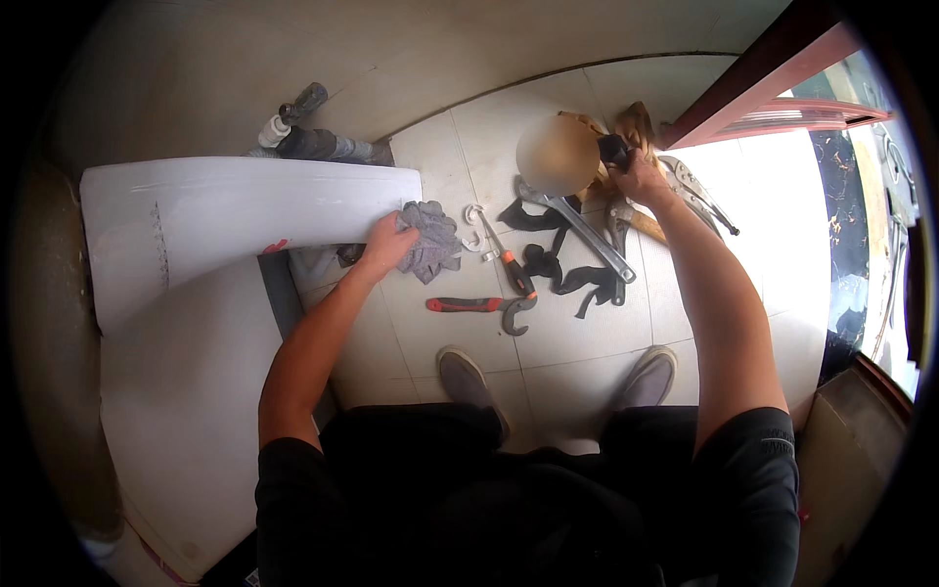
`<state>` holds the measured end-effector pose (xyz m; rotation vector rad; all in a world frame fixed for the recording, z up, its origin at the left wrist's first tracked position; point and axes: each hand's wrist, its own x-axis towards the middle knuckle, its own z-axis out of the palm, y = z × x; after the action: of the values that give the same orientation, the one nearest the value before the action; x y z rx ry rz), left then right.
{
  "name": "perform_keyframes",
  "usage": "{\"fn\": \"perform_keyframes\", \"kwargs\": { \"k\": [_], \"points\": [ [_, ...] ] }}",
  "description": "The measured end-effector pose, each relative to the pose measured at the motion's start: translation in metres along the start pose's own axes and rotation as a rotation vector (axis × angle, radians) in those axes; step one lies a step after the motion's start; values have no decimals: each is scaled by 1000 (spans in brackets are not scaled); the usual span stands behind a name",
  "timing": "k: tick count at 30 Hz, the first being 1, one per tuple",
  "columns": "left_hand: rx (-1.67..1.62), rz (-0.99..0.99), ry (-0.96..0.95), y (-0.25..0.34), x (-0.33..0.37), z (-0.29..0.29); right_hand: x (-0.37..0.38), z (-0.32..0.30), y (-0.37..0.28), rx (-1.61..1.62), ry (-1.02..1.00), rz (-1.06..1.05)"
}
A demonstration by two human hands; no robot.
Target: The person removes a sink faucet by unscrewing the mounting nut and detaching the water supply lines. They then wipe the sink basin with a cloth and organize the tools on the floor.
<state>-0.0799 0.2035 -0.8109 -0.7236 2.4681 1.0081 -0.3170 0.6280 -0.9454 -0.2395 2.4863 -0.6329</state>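
Note:
My left hand [389, 245] is closed on a crumpled grey rag [430, 245], beside the end of a white panel. Farther off on the right, my right hand [641, 179] grips a black object [614, 151] whose kind I cannot make out. It is held against a brown cloth-like bundle [636, 125], partly covered by a blurred round patch. Just nearer lies a large steel adjustable wrench [587, 235]. To the right of that hand are metal locking pliers [693, 188]. A wooden handle [646, 224] shows under my forearm.
An orange-and-black screwdriver [517, 274], a red-and-black hook-jawed wrench [467, 305] and black straps [543, 262] lie on the tiled floor [577, 342]. The white panel [254, 196] spans the left, with pipe fittings [313, 137] behind it. A red frame [763, 73] stands at the right.

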Motion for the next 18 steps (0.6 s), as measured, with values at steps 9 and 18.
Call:
{"fn": "perform_keyframes", "kwargs": {
  "k": [9,18],
  "points": [
    [646,-164,-11,-98,-72,25,-35,-14,9,214,-131,-209],
    [961,449,359,9,-14,23,-34,-12,18,353,-232,-177]
  ]
}}
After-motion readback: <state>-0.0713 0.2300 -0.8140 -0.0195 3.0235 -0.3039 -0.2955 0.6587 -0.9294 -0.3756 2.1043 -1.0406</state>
